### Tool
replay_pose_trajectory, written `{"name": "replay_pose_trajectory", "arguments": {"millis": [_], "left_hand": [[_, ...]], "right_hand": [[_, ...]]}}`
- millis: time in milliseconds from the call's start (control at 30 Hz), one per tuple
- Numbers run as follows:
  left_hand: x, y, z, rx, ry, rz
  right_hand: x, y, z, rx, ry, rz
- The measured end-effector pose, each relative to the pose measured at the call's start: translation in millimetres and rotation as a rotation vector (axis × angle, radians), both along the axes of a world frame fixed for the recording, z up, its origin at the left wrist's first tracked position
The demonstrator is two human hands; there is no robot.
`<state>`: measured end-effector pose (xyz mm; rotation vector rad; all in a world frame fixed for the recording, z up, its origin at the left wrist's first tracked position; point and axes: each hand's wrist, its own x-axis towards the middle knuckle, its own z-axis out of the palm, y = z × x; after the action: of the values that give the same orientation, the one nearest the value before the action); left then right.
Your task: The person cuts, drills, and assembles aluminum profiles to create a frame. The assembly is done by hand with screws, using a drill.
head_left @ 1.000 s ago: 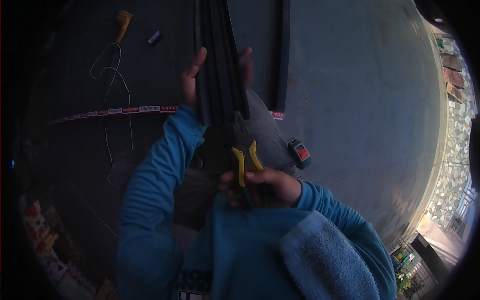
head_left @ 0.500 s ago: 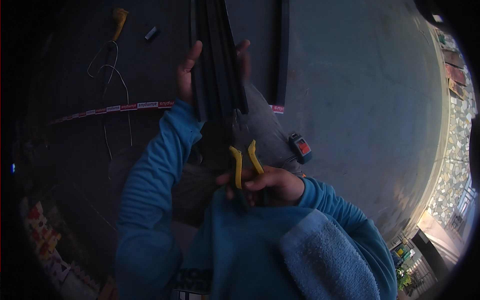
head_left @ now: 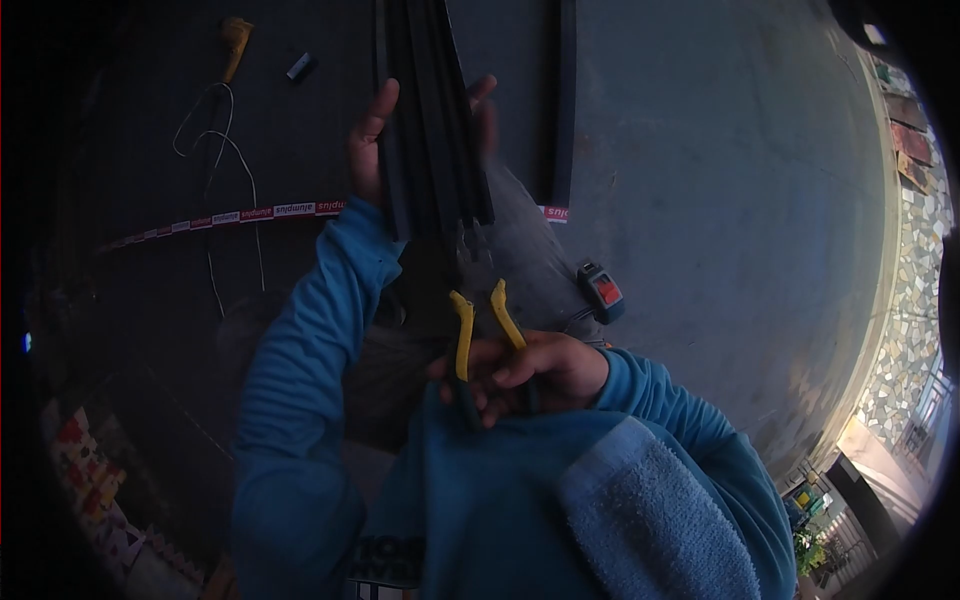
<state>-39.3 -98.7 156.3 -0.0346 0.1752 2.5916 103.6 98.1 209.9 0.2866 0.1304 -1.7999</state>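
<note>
My left hand is wrapped round a long dark channelled profile, thumb on its left side and fingers showing at its right. The profile's near end points down toward my body. In my right hand is a pair of pliers with yellow and dark handles, spread apart. Their dim grey jaws reach up to the profile's near end. Part of my left palm is hidden behind the profile.
Another dark profile lies to the right. A tape measure rests beside my leg. Red-and-white printed tape crosses the dark surface at left. Farther off are a yellow tool with a pale cord and a small block.
The pliers have shifted slightly left, their handles are spread a little wider, and the jaws now show at the profile's end. The left hand and profile have barely moved.
</note>
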Motion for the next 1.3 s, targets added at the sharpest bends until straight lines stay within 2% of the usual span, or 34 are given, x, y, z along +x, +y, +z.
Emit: {"name": "replay_pose_trajectory", "arguments": {"millis": [233, 300, 433, 600, 1033, 1133, 1200, 1233, 1300], "left_hand": [[0, -1, -1, -0.007, 0.009, 0.004], [0, 0, 0, -0.005, 0.005, 0.008], [0, -1, -3, 0.006, 0.009, -0.015], [0, 1, -4, -0.036, 0.002, 0.002], [-3, 1, -12, 0.006, 0.055, -0.006], [-5, -1, -11, 0.023, 0.045, -0.021], [-6, -2, -9, -0.015, 0.01, -0.023], [-6, -1, -8, 0.027, -0.012, -0.047], [-5, -2, -7, 0.064, -0.035, -0.062]], "right_hand": [[0, 1, -6, 0.07, 0.038, 0.028], [0, -1, 1, 0.028, -0.128, -0.02], [-2, -9, 19, 0.15, -0.196, -0.036], [8, -9, -1, -0.115, -0.205, -0.145], [16, -15, -14, -0.252, -0.25, -0.175], [10, -14, -7, -0.175, -0.15, -0.166], [4, -16, 5, 0.174, 0.083, -0.1], [3, -15, 2, 0.171, 0.085, -0.097], [-2, -10, -4, 0.174, 0.543, 0.091]]}}
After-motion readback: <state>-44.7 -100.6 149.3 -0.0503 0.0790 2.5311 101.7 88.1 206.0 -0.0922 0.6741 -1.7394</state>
